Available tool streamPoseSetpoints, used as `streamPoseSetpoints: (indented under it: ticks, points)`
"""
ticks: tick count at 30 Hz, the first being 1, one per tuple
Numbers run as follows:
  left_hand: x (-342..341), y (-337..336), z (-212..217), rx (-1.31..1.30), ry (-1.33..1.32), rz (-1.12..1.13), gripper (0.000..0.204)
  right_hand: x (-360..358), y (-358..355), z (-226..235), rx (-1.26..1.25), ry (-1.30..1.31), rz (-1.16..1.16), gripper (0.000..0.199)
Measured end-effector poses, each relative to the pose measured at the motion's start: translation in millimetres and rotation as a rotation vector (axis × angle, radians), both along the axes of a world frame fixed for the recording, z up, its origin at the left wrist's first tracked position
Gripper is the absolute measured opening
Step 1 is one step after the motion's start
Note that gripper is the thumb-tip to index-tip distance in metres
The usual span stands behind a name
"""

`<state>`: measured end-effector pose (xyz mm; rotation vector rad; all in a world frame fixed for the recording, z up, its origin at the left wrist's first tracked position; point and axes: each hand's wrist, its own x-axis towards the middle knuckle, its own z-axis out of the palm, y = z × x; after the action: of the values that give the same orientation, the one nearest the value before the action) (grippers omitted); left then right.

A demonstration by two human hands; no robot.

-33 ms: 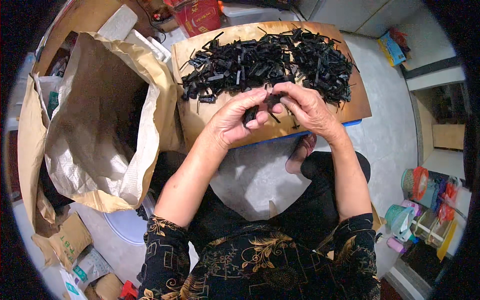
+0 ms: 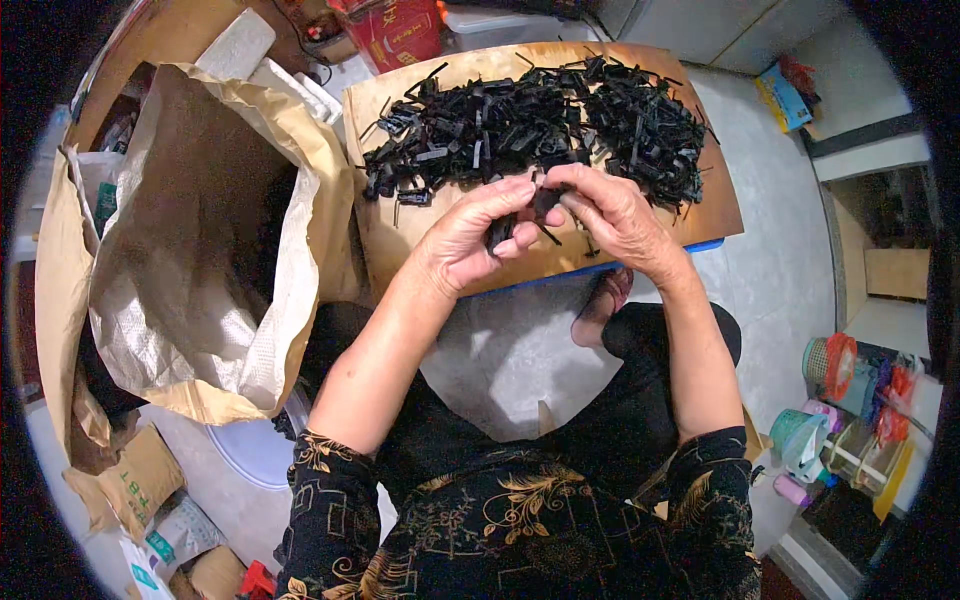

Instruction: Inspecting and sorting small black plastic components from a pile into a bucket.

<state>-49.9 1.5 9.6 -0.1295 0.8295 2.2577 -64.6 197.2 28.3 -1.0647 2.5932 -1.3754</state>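
A big heap of small black plastic parts (image 2: 530, 125) lies on a wooden board (image 2: 395, 255) in front of me. Both hands meet at the heap's near edge. My left hand (image 2: 465, 245) is curled around a few black pieces, one sticking out between its fingers. My right hand (image 2: 625, 215) pinches a black plastic piece (image 2: 543, 203) between thumb and fingertips. That piece touches the ones in my left hand.
A large open brown paper sack with a white woven lining (image 2: 200, 250) stands to the left of the board. A red box (image 2: 400, 30) sits beyond the board. Colourful plastic containers (image 2: 830, 400) stand on the floor at the right. My foot (image 2: 600, 305) shows below the board.
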Motion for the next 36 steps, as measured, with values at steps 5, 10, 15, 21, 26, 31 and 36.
streamPoseSetpoints:
  ticks: [5, 10, 15, 21, 26, 31, 36]
  points:
    - [-3, 0, -5, -0.089, 0.127, 0.113, 0.029, 1, -12, -11, -0.064, -0.002, -0.097, 0.022]
    - [0, 3, 3, -0.352, 0.231, 0.218, 0.036, 4, -19, -12, -0.245, -0.445, -0.291, 0.029]
    - [0, 6, 3, -0.657, 0.489, 0.295, 0.036, 8, -30, -10, -0.303, -0.667, -0.274, 0.037]
    - [-2, 9, 0, -0.762, 0.529, 0.327, 0.032, 7, -42, -15, -0.450, -0.801, -0.218, 0.038]
    - [-5, 9, -9, -0.787, 0.596, 0.361, 0.031, 3, -48, -21, -0.482, -0.819, -0.216, 0.037]
    - [-6, 7, -7, -0.840, 0.620, 0.370, 0.030, 2, -55, -20, -0.495, -0.857, -0.243, 0.035]
    - [-4, 7, -18, -0.967, 0.687, 0.490, 0.030, 1, -64, -19, -0.530, -0.967, -0.266, 0.033]
